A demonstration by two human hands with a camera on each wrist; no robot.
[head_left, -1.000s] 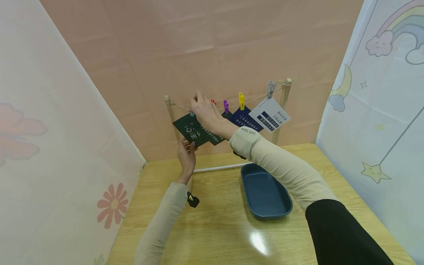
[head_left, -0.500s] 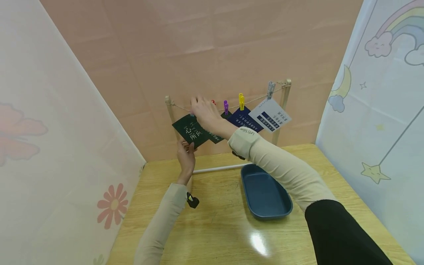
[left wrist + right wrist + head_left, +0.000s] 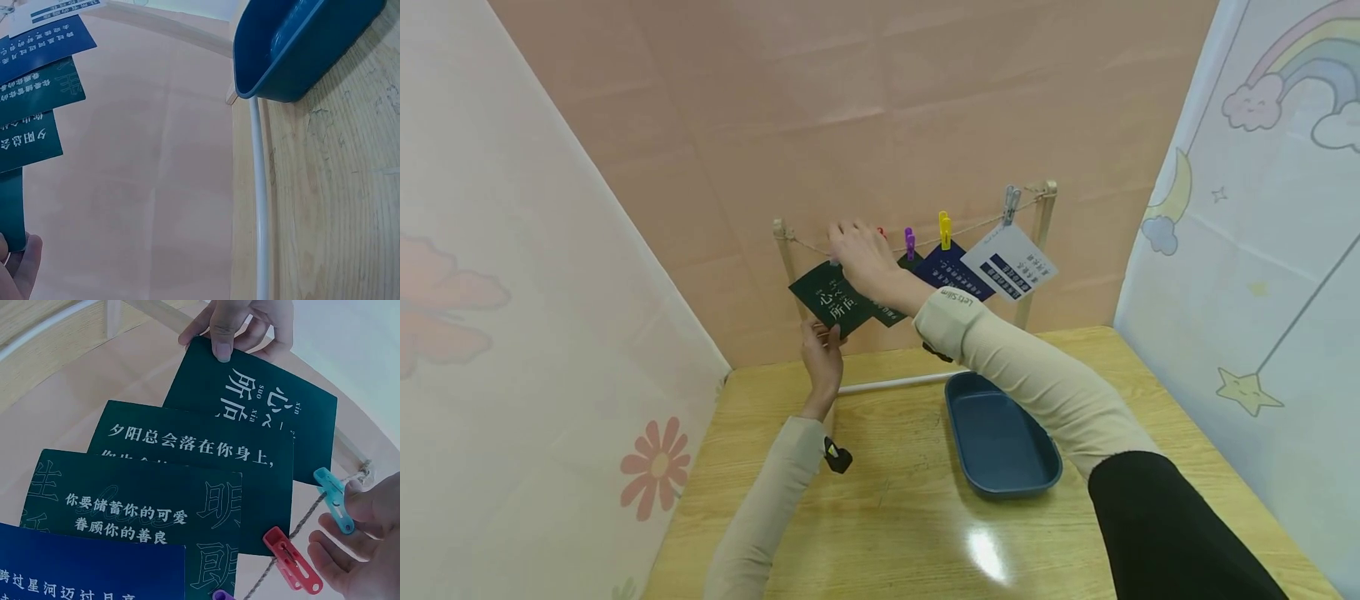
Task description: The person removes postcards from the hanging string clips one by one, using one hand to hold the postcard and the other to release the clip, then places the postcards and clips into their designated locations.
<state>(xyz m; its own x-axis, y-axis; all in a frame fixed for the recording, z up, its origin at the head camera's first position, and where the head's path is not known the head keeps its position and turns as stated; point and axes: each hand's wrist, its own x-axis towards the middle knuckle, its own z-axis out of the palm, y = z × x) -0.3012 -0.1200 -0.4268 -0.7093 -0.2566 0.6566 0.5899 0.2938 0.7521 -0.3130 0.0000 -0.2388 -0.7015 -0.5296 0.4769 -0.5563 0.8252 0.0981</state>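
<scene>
A dark green card (image 3: 831, 300) hangs at the left end of a string (image 3: 977, 223) stretched between two posts. My left hand (image 3: 823, 333) pinches its lower corner from below; the right wrist view shows that thumb (image 3: 224, 339) on the card (image 3: 275, 406). My right hand (image 3: 850, 242) is up at the string, and its fingers (image 3: 365, 494) pinch the light blue clip (image 3: 333, 500) that holds the card. The left wrist view catches only the card's edge (image 3: 11, 206) and my left thumb (image 3: 19, 269).
Along the string hang two more green cards (image 3: 187, 450), a blue card (image 3: 951, 268) and a white card (image 3: 1011, 262), under red (image 3: 292, 559), purple (image 3: 909, 242), yellow (image 3: 943, 229) and grey (image 3: 1012, 202) clips. A blue tray (image 3: 1000, 437) lies on the wooden table by the rack's white rod (image 3: 895, 382).
My right hand has sunk a little along the string onto the light blue clip. My left hand has kept its hold on the card's corner.
</scene>
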